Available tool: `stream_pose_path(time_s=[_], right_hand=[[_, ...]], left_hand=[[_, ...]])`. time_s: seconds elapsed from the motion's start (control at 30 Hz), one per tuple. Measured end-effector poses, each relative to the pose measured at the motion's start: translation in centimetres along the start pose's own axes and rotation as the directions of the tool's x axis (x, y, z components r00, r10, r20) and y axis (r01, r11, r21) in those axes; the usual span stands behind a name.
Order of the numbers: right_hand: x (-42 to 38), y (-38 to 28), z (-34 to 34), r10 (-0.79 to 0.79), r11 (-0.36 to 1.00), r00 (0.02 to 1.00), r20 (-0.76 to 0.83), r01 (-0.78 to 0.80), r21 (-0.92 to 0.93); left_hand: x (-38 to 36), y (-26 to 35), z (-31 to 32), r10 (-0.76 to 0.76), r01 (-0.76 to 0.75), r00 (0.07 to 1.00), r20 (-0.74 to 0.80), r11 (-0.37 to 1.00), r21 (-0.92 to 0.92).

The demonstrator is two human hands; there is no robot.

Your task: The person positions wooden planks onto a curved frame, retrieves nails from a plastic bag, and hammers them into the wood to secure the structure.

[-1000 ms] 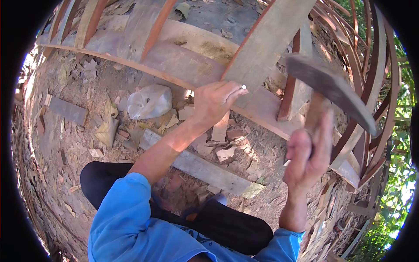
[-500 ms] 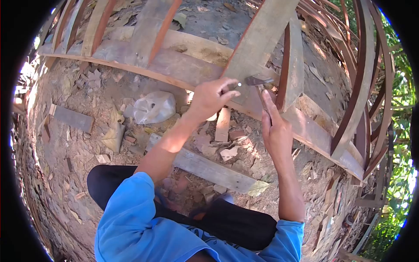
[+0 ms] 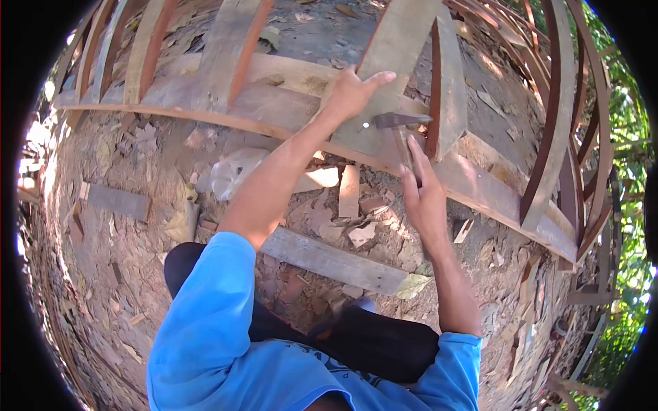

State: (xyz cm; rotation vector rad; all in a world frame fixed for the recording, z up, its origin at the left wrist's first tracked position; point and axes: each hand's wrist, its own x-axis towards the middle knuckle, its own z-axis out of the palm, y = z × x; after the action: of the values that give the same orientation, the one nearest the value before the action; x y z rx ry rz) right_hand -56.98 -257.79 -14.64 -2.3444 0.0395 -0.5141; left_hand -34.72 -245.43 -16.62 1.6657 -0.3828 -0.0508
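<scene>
My right hand (image 3: pixel 425 195) is closed around the wooden handle of a hammer (image 3: pixel 403 121). The hammer's dark head is over a broad wooden slat (image 3: pixel 396 58) that meets a long horizontal rail. My left hand (image 3: pixel 349 94) lies at the slat's left edge, thumb stretched across its face and fingers curled at the edge, partly hidden. Just left of the hammer head, a small bright nail head (image 3: pixel 366 125) shows on the slat, apart from both hands.
The long wooden rail (image 3: pixel 274 103) carries several upright slats. On the leaf-strewn ground are a loose plank (image 3: pixel 329 264), a short board (image 3: pixel 116 201), a clear plastic bag (image 3: pixel 229 175) partly behind my left forearm, and wood offcuts (image 3: pixel 348 192). Curved slats (image 3: pixel 554 137) rise at right.
My left hand has moved up from beside the nail to the slat's left edge. The nail is no longer at its fingers. The hammer has shifted slightly left and up in view.
</scene>
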Motion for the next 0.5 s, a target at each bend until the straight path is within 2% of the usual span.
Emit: stream_pose_path(time_s=[0.03, 0.07, 0.1, 0.2, 0.3, 0.33, 0.4, 0.5], right_hand=[[-0.2, -0.2, -0.1, 0.085, 0.987, 0.996, -0.015, -0.083, 0.136], [-1.2, -1.0, -0.3, 0.286, 0.908, 0.957, 0.052, -0.287, 0.305], [-1.7, -1.6, -0.3, 0.455, 0.76, 0.876, 0.159, -0.475, 0.444], [-1.9, -2.2, 0.6, 0.583, 0.502, 0.797, 0.161, -0.509, 0.7], [-2.0, -2.2, 2.2, 0.592, 0.386, 0.77, 0.238, -0.53, 0.755], [-1.8, -2.7, 2.4, 0.581, 0.369, 0.766, 0.275, -0.549, 0.75], [-2.2, -2.5, 3.0, 0.595, 0.376, 0.772, 0.225, -0.514, 0.77], [-1.9, -2.2, 2.5, 0.582, 0.392, 0.776, 0.243, -0.529, 0.753]], left_hand=[[0.1, 0.4, 0.0, 0.003, -0.003, 1.0, 0.007, 1.0, 0.0], [-0.2, 0.7, -0.1, 0.0, 0.0, 1.0, 0.009, 1.0, -0.001], [-0.4, 0.8, -0.2, -0.008, 0.008, 1.0, 0.004, 1.0, -0.005], [-0.5, 1.2, -0.7, -0.078, 0.075, 0.997, 0.022, 0.99, 0.118], [0.1, -0.1, -0.1, 0.022, 0.005, 0.993, -0.114, 0.973, 0.23], [0.2, -0.3, -0.1, 0.021, -0.004, 0.996, -0.092, 0.984, 0.18], [0.4, -0.7, -0.1, 0.021, -0.018, 0.999, -0.043, 0.997, 0.073], [-0.4, 0.8, -0.6, -0.015, 0.015, 1.0, -0.007, 0.995, 0.1]])
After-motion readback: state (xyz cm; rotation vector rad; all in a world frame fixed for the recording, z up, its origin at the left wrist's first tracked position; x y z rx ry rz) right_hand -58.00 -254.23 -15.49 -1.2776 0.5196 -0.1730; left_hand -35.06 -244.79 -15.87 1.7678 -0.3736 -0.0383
